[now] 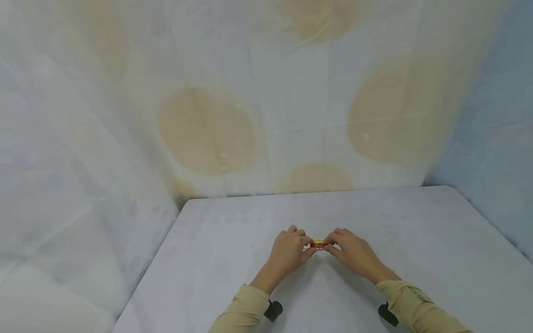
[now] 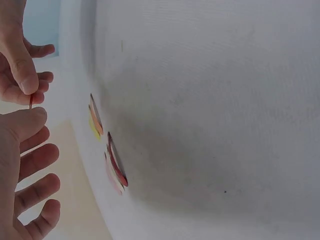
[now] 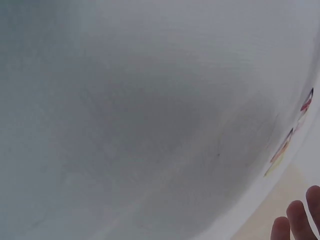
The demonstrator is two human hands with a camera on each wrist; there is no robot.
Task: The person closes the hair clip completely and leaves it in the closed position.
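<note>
Nearest are two beige sleeves [image 1: 245,310], each with a small black camera mount at the wrist, reaching forward over the pale grey tabletop [image 1: 416,240]. The left hand [image 1: 287,253] and the right hand [image 1: 354,253] meet near the middle of the tabletop, fingertips turned toward each other, and between them they pinch a small red-and-yellow piece [image 1: 318,243]. It is thin and narrow, its long axis running left to right from one hand to the other, held just above the surface. The left hand grips its left end between thumb and forefinger; the right hand grips the right end the same way, with the other fingers loosely curled behind. From the left wrist view the thumb [image 2: 22,65] of the far hand and the near thumb press on a thin red edge [image 2: 31,101], which is all that shows of the piece there. In the right wrist view only a few fingertips [image 3: 295,225] show at the lower corner. Beyond the hands the tabletop runs to a draped white cloth backdrop [image 1: 291,115] marked with large tan round patches.
</note>
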